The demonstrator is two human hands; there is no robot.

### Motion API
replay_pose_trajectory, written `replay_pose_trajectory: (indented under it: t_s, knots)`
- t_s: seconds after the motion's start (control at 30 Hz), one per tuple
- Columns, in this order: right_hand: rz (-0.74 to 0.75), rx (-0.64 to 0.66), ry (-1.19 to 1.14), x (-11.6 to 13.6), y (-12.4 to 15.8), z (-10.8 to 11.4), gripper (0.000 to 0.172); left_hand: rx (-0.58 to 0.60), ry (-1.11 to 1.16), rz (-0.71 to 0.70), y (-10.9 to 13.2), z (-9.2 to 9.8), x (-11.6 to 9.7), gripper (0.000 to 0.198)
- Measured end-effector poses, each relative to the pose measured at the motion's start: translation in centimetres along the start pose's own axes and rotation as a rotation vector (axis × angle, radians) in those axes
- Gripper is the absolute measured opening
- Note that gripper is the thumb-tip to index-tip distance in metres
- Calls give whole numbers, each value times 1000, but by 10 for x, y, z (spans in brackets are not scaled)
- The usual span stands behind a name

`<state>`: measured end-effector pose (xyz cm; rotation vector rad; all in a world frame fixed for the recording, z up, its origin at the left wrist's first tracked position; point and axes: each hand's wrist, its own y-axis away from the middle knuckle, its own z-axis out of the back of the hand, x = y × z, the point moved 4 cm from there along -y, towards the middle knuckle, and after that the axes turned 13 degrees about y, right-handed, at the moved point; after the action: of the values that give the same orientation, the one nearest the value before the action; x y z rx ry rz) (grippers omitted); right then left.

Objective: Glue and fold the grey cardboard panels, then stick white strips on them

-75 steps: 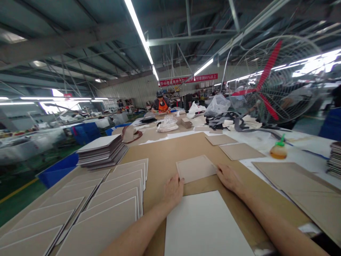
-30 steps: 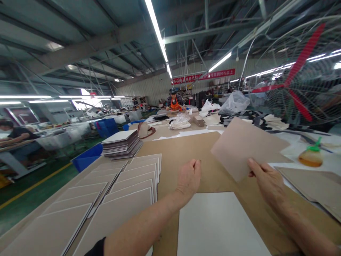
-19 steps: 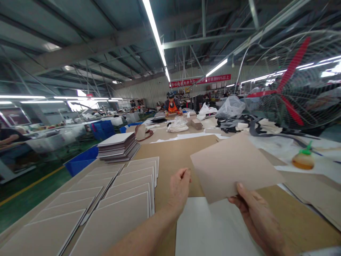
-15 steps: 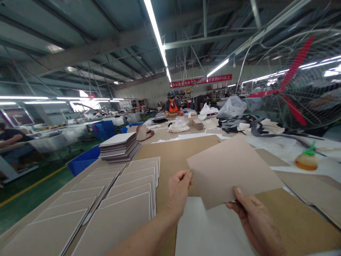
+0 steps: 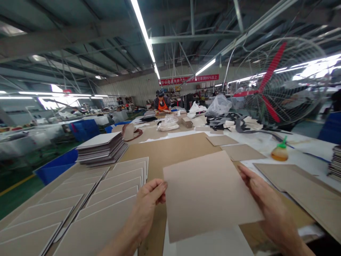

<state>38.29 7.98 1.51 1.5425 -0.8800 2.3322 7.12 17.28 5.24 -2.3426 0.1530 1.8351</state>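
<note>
One beige sheet (image 5: 207,199): my left hand (image 5: 147,202) pinches its left edge; whether my right hand (image 5: 270,202) grips the right, I cannot tell.

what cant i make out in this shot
All in the head view:
- Held board: far face, turned away from the camera.
- White sheet: mostly hidden by the held board, its near end cut off by the bottom edge.
- Right hand: blurred; exactly how it meets the board's edge is unclear.
- Stack: cut off by the right edge.
- Co-worker: hands too small to read.
</note>
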Motion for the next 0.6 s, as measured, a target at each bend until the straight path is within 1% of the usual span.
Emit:
replay_pose_trajectory:
  t_s: [0.07,0.1,0.2,0.3,0.37,0.4,0.47,0.53,0.6]
  knots:
    - [-69,-2,29,0,1,1,57,-1,-15,31,3,4,4,30]
    - [-83,-22,86,2,2,1,58,0,-24,43,5,5,7,30]
    - [-79,-93,230,9,7,1,55,-28,-78,67,8,8,15,33]
    - [-23,-63,298,10,19,-1,45,-124,-160,81,15,15,24,37]
    - [-30,-15,370,3,31,0,44,-138,-228,102,26,20,32,51]
    - [-53,14,407,-3,39,1,45,-119,-277,116,32,22,36,55]
    - [-113,96,458,-18,57,2,48,-40,-394,156,47,26,43,51]
    - [-159,166,465,-34,75,5,48,48,-507,207,61,28,48,47]
    - [-178,204,450,-46,88,8,46,124,-588,239,71,29,50,45]
